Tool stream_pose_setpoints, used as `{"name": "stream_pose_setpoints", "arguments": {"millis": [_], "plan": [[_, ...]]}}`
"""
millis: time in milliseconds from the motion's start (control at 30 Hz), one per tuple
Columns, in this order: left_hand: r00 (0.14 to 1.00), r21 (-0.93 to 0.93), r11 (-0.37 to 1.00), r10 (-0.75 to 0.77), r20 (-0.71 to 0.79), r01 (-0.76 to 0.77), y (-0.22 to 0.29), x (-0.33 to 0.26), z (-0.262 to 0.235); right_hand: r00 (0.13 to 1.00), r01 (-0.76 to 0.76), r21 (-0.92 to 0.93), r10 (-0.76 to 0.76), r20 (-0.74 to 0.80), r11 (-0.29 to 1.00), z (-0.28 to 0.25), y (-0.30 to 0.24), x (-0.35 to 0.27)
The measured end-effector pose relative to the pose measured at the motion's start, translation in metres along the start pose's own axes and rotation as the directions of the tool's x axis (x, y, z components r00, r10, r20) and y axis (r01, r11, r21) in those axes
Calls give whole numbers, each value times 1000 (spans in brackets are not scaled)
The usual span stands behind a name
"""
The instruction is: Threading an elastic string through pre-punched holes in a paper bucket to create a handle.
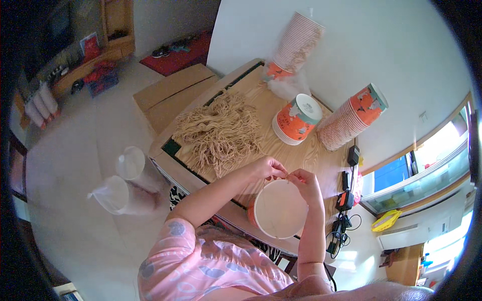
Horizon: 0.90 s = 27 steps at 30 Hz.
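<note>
Two hands of mine meet over the far rim of an open paper bucket [288, 208], their fingertips drawn close together. My left hand [271, 168] pinches a thin tan strand [287, 176], and my right hand [305, 182] closes on it from the other side (the bit between my fingers is too small to make out well). The bucket stands at the near edge of the wooden tabletop [327, 168], right in front of me, its white inside facing up and a little orange showing on its left wall.

Beyond my left forearm, a loose heap of tan cords [221, 131] spreads over the tabletop. Farther off, a short orange bucket stack [293, 123] sits bottom up, and to its right a taller stack of buckets [345, 122] leans near the white wall [401, 55]. Another tall stack [299, 42] rises at the far end, with clear plastic [290, 86] around its foot. Black cables [341, 228] lie along the right edge. A cardboard box [173, 95] stands beyond the table's left side.
</note>
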<state>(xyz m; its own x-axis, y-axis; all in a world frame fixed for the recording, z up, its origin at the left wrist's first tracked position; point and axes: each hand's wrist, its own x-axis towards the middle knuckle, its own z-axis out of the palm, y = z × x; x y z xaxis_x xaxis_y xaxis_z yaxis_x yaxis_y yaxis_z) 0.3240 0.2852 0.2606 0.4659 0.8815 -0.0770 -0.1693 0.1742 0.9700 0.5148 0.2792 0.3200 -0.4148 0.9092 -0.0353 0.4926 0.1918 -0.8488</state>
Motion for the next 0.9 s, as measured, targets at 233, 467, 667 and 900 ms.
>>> {"name": "stream_pose_setpoints", "arguments": {"millis": [233,467,667,900], "plan": [[998,2,1000,20,-51,-20,3,-1,4,1000,-11,-14,12,27,1000,-2,3,3],[999,-84,996,30,-11,-31,2,-4,5,994,-68,158,54,93,985,-5,9,4],[999,-147,988,51,9,-49,-3,-2,8,984,-149,295,113,135,944,-7,12,3],[1000,-178,984,23,10,-20,-3,-2,7,998,-11,282,-5,56,959,-6,-8,1]]}}
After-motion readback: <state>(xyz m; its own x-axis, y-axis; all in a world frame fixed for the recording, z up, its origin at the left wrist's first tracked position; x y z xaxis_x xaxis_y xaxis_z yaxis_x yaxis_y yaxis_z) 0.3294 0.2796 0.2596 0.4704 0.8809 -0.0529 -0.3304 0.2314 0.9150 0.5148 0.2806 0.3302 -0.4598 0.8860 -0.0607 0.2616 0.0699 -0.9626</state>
